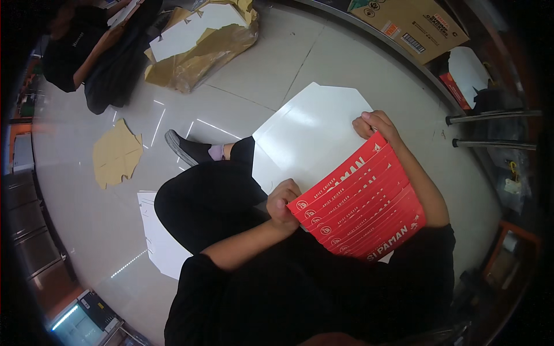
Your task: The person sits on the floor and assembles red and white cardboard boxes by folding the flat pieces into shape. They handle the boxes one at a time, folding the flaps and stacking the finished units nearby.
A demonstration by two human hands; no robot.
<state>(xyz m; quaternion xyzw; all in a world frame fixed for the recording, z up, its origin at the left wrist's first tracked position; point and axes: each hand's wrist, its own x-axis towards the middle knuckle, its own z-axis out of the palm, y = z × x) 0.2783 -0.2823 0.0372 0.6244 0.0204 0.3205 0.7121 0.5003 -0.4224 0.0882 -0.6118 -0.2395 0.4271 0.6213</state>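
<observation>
A glossy pale tiled floor spreads through the room (271, 63), crossed by thin joints and bright light reflections. On the seated person's lap, to the right of the middle, lies a fanned stack of red printed cardboard sheets (363, 205), overlapping in steps with pale lettering along them. The left hand (283, 203) has its fingers curled in, pinching the stack's left far corner. The right hand (375, 124) grips the right far corner, its fingers bent and thumb pressed near the edge. Just beyond the stack, a glossy white cardboard sheet (314, 130) with angled corners reaches away between the hands; whether it is joined to the red sheets I cannot tell. Farther left are the person's dark slip-on shoe (187, 149) and a torn brown paper piece (118, 154) on the floor. Nearer, beside the left knee, lie white cardboard blanks (158, 242). At the far left, a crumpled brown paper wrapping (216, 55) holds more white sheets (199, 29), near a co-worker in dark clothes (72, 43). At the far right stands a brown carton (412, 29), with a red-and-white box (461, 78) just beside it.
</observation>
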